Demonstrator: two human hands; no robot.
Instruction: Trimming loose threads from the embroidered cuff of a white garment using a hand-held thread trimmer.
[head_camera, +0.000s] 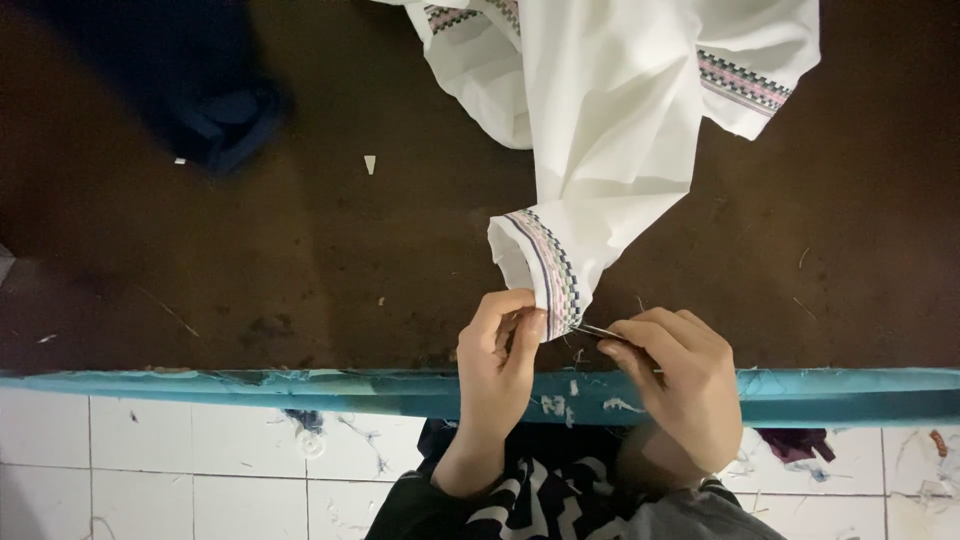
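Left hand (497, 350) pinches the patterned cuff (548, 272) of the white garment (610, 110), which lies spread on the dark surface (300, 250) with the cuff at its near edge. Right hand (680, 385) is clenched on a thin metal tool (598, 330), tip touching the cuff's lower edge. Dark blue cloth (215, 110) lies well apart, far left.

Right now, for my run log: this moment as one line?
left hand: pinches sleeve cuff | right hand: small metal tool at cuff | white garment on dark table
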